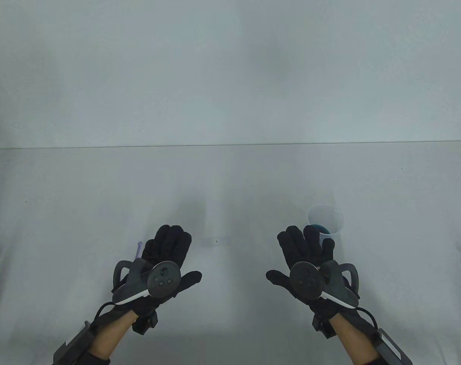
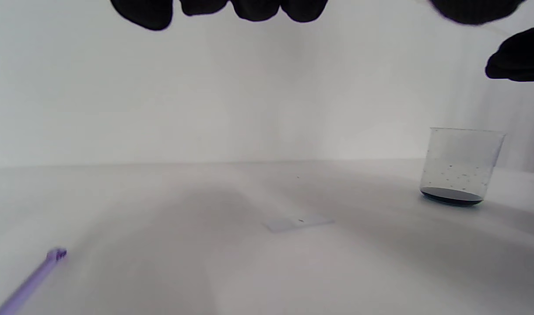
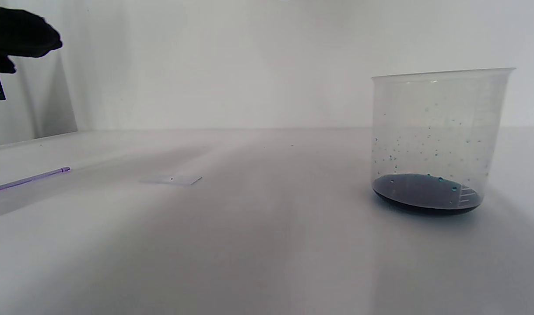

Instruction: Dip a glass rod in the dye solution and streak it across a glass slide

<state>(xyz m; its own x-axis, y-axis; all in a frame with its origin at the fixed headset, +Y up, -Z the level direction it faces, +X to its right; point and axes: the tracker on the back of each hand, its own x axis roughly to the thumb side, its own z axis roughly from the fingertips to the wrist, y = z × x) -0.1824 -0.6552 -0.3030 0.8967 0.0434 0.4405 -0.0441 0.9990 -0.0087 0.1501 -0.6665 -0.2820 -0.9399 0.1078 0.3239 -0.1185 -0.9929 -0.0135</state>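
Lying flat on the tabletop (image 1: 63, 213), the glass rod (image 2: 28, 280) sits at the near left, mostly hidden under the left hand (image 1: 166, 262) in the table view, with only its violet far tip peeking out beside the fingers. Both hands hover palm-down with fingers spread, and neither grip has hold of anything; the right hand (image 1: 310, 262) hangs just near of the beaker (image 3: 437, 140).

The rod looks thin, stiff and smooth, so it should be light but slippery against glove fabric, and likely brittle if bent or knocked. Because it lies flush on the surface, pinching it from above may be awkward. Rolling it slightly, or pressing one end so the other lifts, would probably help. Taking hold around the near half would leave the far tip free for dipping.

The beaker stands upright at the right. It is clear and thin-walled, with only a shallow pool of dark dye (image 3: 426, 194) at the bottom and droplets speckling the inside. With so little liquid it is probably light and easy to tip, so the rod should go in gently.

The glass slide (image 2: 298, 222) lies flat between the hands, a little farther out, nearly invisible against the white. It is thin, fragile and liable to skate when streaked, so steadying an edge seems wise.
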